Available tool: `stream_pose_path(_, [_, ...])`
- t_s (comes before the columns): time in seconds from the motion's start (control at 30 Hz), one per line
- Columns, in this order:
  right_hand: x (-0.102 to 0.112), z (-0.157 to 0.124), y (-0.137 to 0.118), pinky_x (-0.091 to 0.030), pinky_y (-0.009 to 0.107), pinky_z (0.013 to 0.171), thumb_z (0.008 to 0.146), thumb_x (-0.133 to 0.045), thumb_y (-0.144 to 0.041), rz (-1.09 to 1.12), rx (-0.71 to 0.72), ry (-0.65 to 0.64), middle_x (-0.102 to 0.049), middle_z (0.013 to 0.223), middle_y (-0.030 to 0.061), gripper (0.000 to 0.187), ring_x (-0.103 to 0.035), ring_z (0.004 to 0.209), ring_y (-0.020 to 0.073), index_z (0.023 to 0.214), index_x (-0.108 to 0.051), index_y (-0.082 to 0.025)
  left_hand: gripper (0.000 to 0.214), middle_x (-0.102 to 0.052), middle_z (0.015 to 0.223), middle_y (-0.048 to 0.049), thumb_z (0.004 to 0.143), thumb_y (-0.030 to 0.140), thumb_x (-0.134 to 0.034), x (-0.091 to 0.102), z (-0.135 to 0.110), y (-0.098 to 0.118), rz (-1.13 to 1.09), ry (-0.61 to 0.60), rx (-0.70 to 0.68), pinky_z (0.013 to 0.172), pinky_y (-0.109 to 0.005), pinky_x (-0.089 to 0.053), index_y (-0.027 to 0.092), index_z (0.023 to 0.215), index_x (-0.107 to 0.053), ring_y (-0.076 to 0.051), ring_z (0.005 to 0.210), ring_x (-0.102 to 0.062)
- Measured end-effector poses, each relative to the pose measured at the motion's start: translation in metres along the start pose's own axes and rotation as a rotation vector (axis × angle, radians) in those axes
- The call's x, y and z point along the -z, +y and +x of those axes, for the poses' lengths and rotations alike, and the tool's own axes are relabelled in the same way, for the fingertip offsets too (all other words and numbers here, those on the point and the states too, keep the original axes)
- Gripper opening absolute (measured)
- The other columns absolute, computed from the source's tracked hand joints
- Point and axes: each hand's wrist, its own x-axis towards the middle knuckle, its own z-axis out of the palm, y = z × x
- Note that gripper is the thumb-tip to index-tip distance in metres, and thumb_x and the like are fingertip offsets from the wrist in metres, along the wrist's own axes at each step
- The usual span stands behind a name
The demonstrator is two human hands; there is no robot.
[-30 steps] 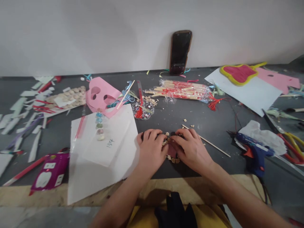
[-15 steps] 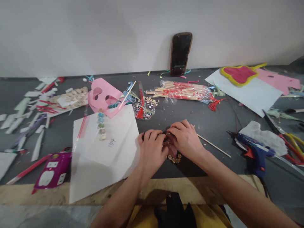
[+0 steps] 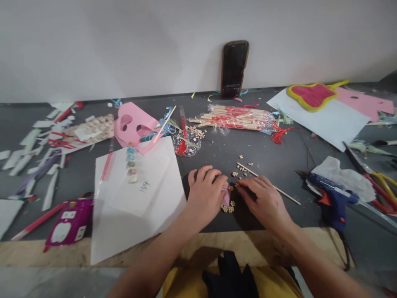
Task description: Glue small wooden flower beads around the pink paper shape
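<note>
Fiddling with a bead-edged pink piece (image 3: pixel 226 200)

Both hands lie low on the dark table (image 3: pixel 273 153), close together; the left hand (image 3: pixel 206 195) pinches the pink piece by its top edge; the right hand (image 3: pixel 265 201) bunches its fingertips just beside it, and I cannot tell whether they grip anything; a wooden skewer (image 3: pixel 287 195) runs just beyond the right hand; a blue glue gun (image 3: pixel 331 198) sits further right.

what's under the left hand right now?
Under the left hand lies a small pink piece edged with wooden beads. Only the edge toward the right hand pokes out; the palm covers the rest, so its full shape cannot be seen.
</note>
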Motion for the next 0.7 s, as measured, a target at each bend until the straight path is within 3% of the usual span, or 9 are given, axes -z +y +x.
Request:
stream_pose_path(0.13, [0.001,-0.004,0.001,-0.05,0.036,0.076,0.089,-0.055,-0.022,-0.005,-0.024,0.014,-0.071,0.089,0.0057,0.011,-0.063,0.082,0.0199,0.093,-0.065,-0.02,0.026,-0.06,0.122,-0.0041,0.086,0.027,-0.058,-0.001,0.004,0.001,0.0,-0.003,-0.027,0.102,-0.049,-0.027,0.026,0.112,-0.059,-0.027,0.124,-0.042])
stream_pose_path(0.3, [0.002,-0.005,0.0,-0.049,0.034,0.078,0.09,-0.054,-0.022,0.018,-0.049,-0.038,-0.071,0.089,0.0052,0.012,-0.063,0.083,0.0181,0.094,-0.065,-0.02,0.026,-0.061,0.12,-0.0051,0.087,0.029,-0.057,0.003,0.0,-0.006,0.0,0.049,0.057,0.103,-0.047,-0.029,0.025,0.113,-0.058,-0.026,0.124,-0.044])
stream_pose_path(0.53, [0.001,0.004,-0.002,-0.046,0.037,0.078,0.089,-0.053,-0.027,-0.185,-0.085,-0.07,-0.065,0.1,0.0096,0.024,-0.057,0.092,0.023,0.108,-0.065,-0.021,0.019,-0.062,0.118,-0.0061,0.086,0.029,-0.058,0.001,-0.004,-0.012,-0.005,0.09,0.11,0.105,-0.05,-0.029,0.025,0.103,-0.064,-0.028,0.125,-0.044])
stream_pose_path(0.7, [-0.007,0.01,-0.016,-0.042,0.036,0.079,0.088,-0.057,-0.031,-0.208,-0.04,-0.107,-0.063,0.102,0.0077,0.016,-0.053,0.094,0.0239,0.094,-0.068,-0.022,0.021,-0.061,0.121,-0.0065,0.084,0.031,-0.059,-0.006,-0.005,-0.011,-0.003,0.088,0.098,0.108,-0.054,-0.025,0.024,0.104,-0.063,-0.029,0.128,-0.042])
